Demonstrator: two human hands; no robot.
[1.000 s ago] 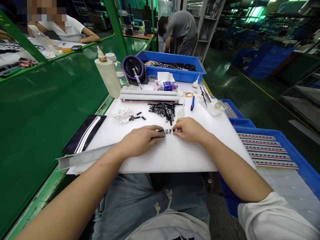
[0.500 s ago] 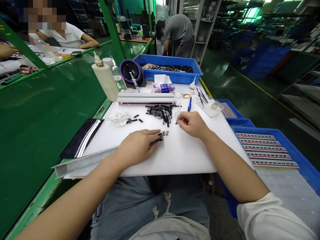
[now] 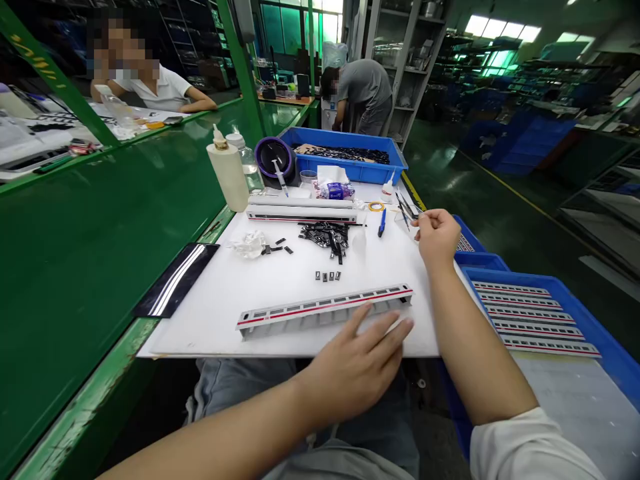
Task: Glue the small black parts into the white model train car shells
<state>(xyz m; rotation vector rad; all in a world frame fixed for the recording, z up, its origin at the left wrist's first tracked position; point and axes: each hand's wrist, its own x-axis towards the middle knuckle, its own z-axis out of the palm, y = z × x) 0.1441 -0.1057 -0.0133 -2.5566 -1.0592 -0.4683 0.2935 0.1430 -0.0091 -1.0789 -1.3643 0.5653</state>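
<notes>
A white train-car shell [image 3: 325,306] with a red stripe and a row of windows lies across the near part of the white work board [image 3: 200,333]. My left hand [image 3: 357,363] is open at the shell's right half, its fingers spread over the near side; whether they touch is unclear. At the board's right edge, my right hand [image 3: 439,240] is closed in a pinch beside dark tweezers [image 3: 403,212]. What its fingertips hold is too small to tell. Several small dark pieces [image 3: 325,277] stand in a row beyond the shell. Behind them is a pile of black parts [image 3: 327,237].
More shells [image 3: 303,212] lie at the back, near a glue bottle [image 3: 227,177], a purple-rimmed black container [image 3: 275,160] and a blue bin [image 3: 350,160]. Crumpled tissue [image 3: 250,245] and a blue pen [image 3: 383,223] lie nearby. A blue tray [image 3: 540,280] holds striped shells at right. Two people are beyond.
The shell has moved right and turned, its striped window side now showing. My left hand has moved right and opened. My right hand has moved from the black pile to the tweezers at right.
</notes>
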